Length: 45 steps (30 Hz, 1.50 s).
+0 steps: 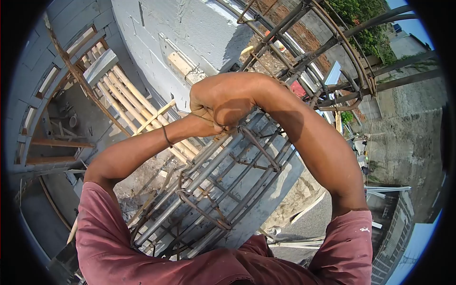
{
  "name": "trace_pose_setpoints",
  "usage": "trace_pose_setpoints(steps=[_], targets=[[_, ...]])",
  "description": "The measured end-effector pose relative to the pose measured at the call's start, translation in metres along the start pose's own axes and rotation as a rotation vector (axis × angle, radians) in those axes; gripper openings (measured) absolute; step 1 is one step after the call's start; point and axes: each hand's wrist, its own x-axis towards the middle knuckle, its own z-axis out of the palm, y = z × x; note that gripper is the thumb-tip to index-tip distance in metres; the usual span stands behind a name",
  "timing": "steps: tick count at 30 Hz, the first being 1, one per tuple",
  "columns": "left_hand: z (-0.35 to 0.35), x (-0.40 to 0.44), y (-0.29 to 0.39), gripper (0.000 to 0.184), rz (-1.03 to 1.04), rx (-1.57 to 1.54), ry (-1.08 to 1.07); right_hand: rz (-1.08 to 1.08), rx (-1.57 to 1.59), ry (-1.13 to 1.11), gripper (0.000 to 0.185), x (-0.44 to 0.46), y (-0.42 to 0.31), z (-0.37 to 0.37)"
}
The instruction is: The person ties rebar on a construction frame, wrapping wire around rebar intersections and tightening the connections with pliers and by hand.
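My left hand (205,124) and my right hand (223,97) meet at the upper end of a long rebar cage (228,175), near the middle of the view. The right hand is closed, its wrist bent, and lies over the left hand's fingers. Both sets of fingers are curled in close to the bars; what they grip, if anything, is hidden. A dark band (167,137) is round my left wrist. Below my hands the cage of long bars and tied square stirrups slants down to the lower left.
A second rebar cage (327,47) with thick bars crosses the upper right. Grey block walling (175,28) stands at the top. Wooden poles (128,95) lie at the left, with a stick (76,71) beyond. A concrete wall (403,137) is at the right.
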Motion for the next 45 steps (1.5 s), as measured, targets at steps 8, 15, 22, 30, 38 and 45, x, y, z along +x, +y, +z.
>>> trace_pose_setpoints(steps=[8, 15, 22, 30, 38, 45], targets=[[0.012, 0.003, 0.006, 0.029, -0.039, 0.001, 0.120, -0.027, -0.067, 0.051, 0.013, -0.004, -0.007, -0.001], [0.008, 0.007, -0.007, 0.021, 0.067, -0.040, 0.024, -0.044, -0.004, 0.050, 0.012, -0.004, -0.002, 0.000], [-0.002, 0.030, 0.006, 0.010, 0.344, -0.145, 0.174, -0.119, 0.048, 1.113, 0.004, -0.079, -0.039, 0.022], [-0.007, 0.035, 0.000, 0.023, 0.505, -0.013, 0.145, 0.302, -0.081, 1.677, 0.009, -0.113, -0.020, 0.244], [-0.005, 0.038, 0.002, 0.019, 0.454, -0.058, 0.134, 0.154, -0.043, 1.579, 0.044, -0.064, 0.017, 0.240], [-0.009, 0.039, 0.006, 0.021, 0.341, -0.171, 0.059, 0.081, 0.003, 1.226, 0.059, -0.057, 0.013, 0.226]])
